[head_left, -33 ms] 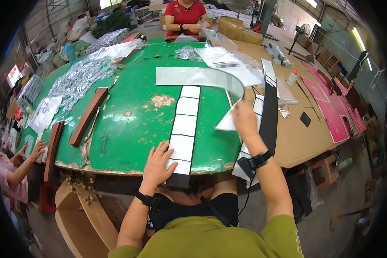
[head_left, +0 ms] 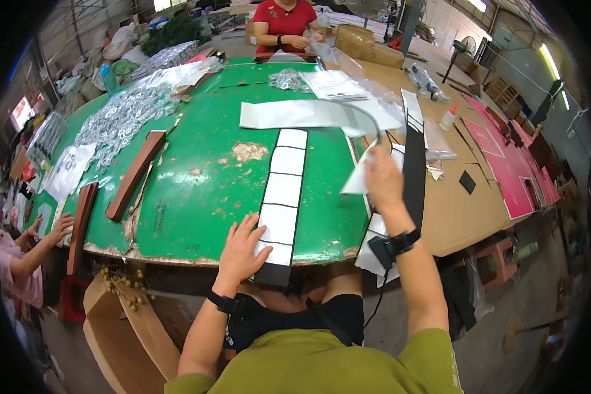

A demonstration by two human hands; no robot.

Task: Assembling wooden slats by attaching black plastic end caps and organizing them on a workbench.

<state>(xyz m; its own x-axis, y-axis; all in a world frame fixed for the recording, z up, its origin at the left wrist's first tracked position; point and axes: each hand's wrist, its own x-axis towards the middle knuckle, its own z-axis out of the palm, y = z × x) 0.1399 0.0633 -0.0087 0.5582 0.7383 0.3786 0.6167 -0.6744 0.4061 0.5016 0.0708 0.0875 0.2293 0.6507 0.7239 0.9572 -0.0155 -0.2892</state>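
Note:
My left hand (head_left: 244,251) lies flat with its fingers apart, its fingertips at the left edge of a long black strip with white panels (head_left: 282,190). That strip runs away from me over the green tabletop (head_left: 210,197), its black near end reaching past the table edge. Above the table, my right hand (head_left: 384,177) is closed on a long whitish strip (head_left: 282,114). This strip bends in an arc from the far left down into the hand, with a pale end hanging below it. More black strips with white panels (head_left: 414,157) lie just right of that hand, partly hidden by it.
Grey rings (head_left: 121,121) are heaped at the far left. Two brown wooden pieces (head_left: 136,174) lie nearer. White sheets (head_left: 338,85) and a glue bottle (head_left: 448,117) sit on the far right. One person in red (head_left: 284,26) works opposite; another person's hands (head_left: 59,230) are at left.
My right hand has shifted a little to the right, carrying the bent strip and its hanging end along. The left hand stays in place.

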